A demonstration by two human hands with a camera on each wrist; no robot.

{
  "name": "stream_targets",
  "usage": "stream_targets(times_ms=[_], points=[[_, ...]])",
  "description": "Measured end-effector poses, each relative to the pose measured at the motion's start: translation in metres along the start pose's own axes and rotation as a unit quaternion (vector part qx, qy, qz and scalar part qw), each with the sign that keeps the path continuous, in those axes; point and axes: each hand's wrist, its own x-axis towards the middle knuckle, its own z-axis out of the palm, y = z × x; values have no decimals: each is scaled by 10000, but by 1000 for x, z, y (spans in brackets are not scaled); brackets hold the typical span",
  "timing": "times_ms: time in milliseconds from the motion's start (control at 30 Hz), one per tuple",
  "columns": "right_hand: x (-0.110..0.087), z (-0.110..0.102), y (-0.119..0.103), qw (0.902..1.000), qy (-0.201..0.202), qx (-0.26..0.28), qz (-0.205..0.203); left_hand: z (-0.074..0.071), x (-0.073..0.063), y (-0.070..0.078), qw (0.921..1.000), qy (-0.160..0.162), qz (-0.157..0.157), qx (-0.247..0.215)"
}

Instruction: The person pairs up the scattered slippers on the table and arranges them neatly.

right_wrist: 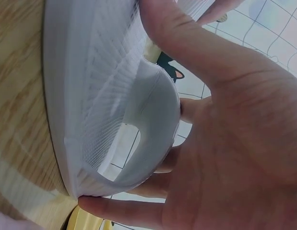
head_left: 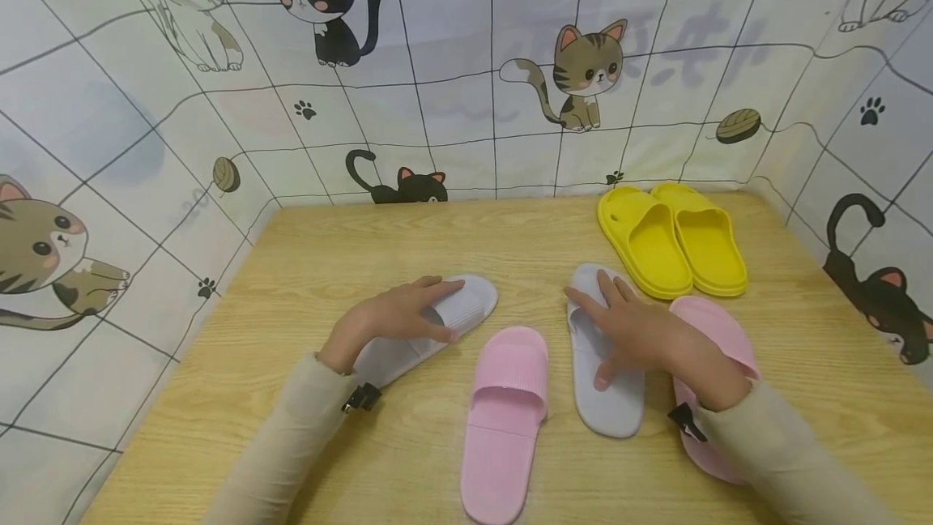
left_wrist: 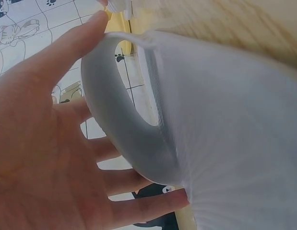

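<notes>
Two light grey slippers lie on the wooden table, one under each hand. My left hand (head_left: 397, 310) is over the strap of the left grey slipper (head_left: 477, 298), which points up and to the right. In the left wrist view its thumb lies at one edge of the strap (left_wrist: 110, 115) and its straight fingers spread across toward the other edge. My right hand (head_left: 645, 335) reaches over the right grey slipper (head_left: 612, 411), fingers spread around its strap (right_wrist: 155, 115). That slipper's sole lies along the table in the right wrist view.
A pink slipper (head_left: 499, 452) lies between the grey ones. Another pink slipper (head_left: 710, 322) is partly hidden beneath my right forearm. A pair of yellow slippers (head_left: 649, 245) stands at the back right. Cat-print walls (head_left: 466, 104) border the table (head_left: 350, 241).
</notes>
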Motion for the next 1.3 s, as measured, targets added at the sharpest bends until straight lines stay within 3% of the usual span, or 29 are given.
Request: stream_targets(times_ms=[433, 833, 1033, 1300], points=[[2, -3, -3, 9997, -35, 214, 99, 0, -2, -2, 9999, 75, -15, -93], [3, -4, -10, 9996, 59, 255, 74, 5, -1, 1, 9973, 666, -230, 223], [-5, -2, -21, 9997, 167, -195, 40, 3, -9, 4, 9980, 306, -495, 243], [-16, 2, -32, 9995, -197, 215, 158, -1, -17, 12, 9950, -188, -908, 372]])
